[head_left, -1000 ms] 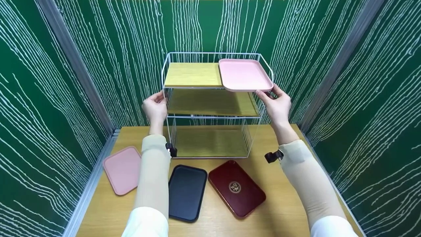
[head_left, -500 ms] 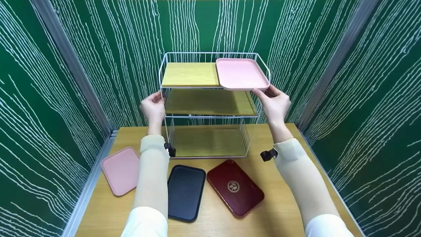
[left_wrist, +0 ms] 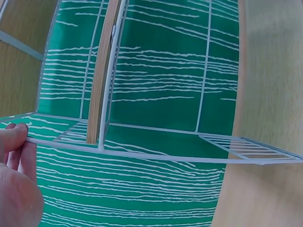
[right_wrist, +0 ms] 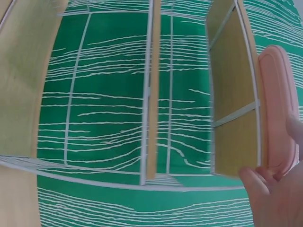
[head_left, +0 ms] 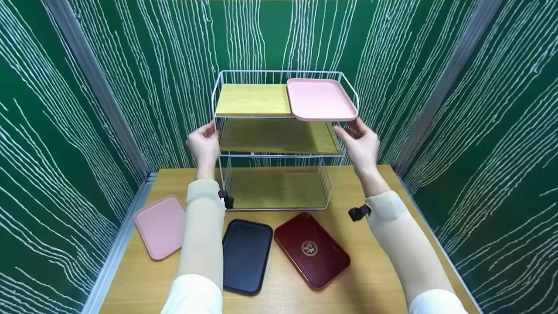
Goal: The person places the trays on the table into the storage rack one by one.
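My left hand [head_left: 204, 141] pinches the front left wire post of a three-tier shelf rack [head_left: 279, 155]. In the left wrist view, thumb and fingers meet around that white wire. On the right half of the top shelf lies a pink tray [head_left: 321, 99], its near edge just past the shelf front. Below its near right corner is my right hand [head_left: 365, 146], thumb spread away from the tray. The right fingertips are partly hidden by the tray corner and rack side. The right wrist view shows the tray [right_wrist: 278, 111] flat along the top board; whether the fingertips touch it I cannot tell.
On the wooden table [head_left: 375, 261] in front of the rack lie a second pink tray [head_left: 161, 227], partly behind my left sleeve, a black tray [head_left: 247, 256] and a dark red tray [head_left: 311, 250] with a gold emblem. Green, white-streaked panels enclose the table.
My right thumb has come off the tray's near edge and the hand has dropped slightly. The tray stays in place on the top shelf. My left hand keeps its grip on the rack.
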Demonstrator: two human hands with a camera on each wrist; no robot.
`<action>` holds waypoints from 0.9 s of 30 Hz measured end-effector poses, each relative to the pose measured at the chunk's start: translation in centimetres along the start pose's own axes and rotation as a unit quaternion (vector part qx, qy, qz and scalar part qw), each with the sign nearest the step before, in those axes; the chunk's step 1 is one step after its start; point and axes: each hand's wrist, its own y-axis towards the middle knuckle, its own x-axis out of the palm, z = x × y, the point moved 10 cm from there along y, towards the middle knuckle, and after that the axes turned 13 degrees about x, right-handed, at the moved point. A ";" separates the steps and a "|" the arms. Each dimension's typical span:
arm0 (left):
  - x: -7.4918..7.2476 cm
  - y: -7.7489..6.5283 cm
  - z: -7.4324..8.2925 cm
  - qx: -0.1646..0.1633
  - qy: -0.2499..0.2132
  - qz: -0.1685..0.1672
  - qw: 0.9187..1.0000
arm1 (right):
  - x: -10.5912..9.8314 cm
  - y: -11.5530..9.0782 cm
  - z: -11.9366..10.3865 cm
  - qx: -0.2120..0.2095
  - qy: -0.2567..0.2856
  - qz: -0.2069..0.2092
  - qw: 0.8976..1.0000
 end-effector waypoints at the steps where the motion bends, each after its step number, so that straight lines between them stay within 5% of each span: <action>1: 0.1 -0.1 -0.1 -0.002 0.001 -0.002 1.000 | 0.1 -0.1 0.5 0.005 -0.003 -0.012 1.000; 11: -0.2 0.0 0.3 0.022 0.003 0.010 1.000 | 0.7 -1.8 6.1 0.026 -0.054 -0.097 0.993; 27: -0.1 0.1 0.0 0.014 0.004 0.000 1.000 | 0.0 -4.4 18.9 0.083 -0.131 -0.175 0.972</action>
